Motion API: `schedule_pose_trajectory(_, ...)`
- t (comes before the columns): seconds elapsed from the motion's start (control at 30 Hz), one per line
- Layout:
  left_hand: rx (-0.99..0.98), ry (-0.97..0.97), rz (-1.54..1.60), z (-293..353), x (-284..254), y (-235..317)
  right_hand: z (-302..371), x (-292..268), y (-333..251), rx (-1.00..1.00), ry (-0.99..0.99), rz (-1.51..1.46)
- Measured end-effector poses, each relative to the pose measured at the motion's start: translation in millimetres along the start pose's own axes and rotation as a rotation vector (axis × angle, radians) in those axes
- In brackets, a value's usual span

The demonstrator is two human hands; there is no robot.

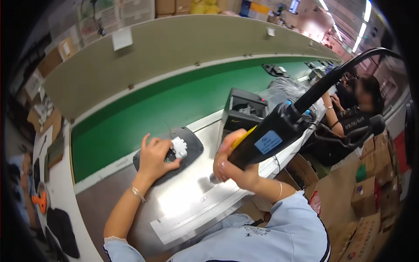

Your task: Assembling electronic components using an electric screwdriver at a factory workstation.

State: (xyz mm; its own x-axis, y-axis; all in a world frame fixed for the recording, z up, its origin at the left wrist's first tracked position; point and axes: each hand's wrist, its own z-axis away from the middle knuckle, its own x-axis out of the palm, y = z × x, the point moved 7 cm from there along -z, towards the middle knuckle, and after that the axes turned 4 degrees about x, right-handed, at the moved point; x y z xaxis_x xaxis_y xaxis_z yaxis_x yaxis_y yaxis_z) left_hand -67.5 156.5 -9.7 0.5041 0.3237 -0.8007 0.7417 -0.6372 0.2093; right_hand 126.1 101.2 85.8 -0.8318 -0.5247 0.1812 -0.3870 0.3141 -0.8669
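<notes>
A dark, rounded panel [194,139] lies on the metal worktop [179,198] in front of me. On it sits a white plastic part [179,147] with a dark piece and a bit of green beside it. My left hand [156,158] rests over the panel, thumb and index finger closed around the near side of the white part, the other fingers raised. My right hand [235,163] is wrapped around a black and yellow electric screwdriver [266,137] with a cable at its top. Its tip points down at the worktop, right of the panel and apart from it.
A black bin [244,109] with small parts stands behind the screwdriver. Clear plastic bags [288,87] lie farther right, near a seated co-worker [355,105]. A green conveyor belt [174,102] runs along the back. Cardboard boxes [371,192] are stacked on the right; an orange tool [40,201] lies far left.
</notes>
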Motion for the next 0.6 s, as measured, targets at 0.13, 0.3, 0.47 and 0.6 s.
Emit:
schedule_pose_trajectory(0.13,-0.075,-0.088,0.011,-84,45,-63,32,-11,-2,0.057,0.209,-0.095)
schedule_pose_trajectory(0.3,-0.190,-0.066,-0.148,-156,87,-78,59,-23,-7,0.066,0.305,-0.087)
schedule_pose_trajectory(0.47,0.037,-0.115,-0.121,-112,76,-40,75,-44,-15,0.084,0.371,-0.070)
schedule_pose_trajectory(0.6,-0.088,-0.099,0.030,-30,20,-49,68,-43,-11,0.031,0.315,-0.184)
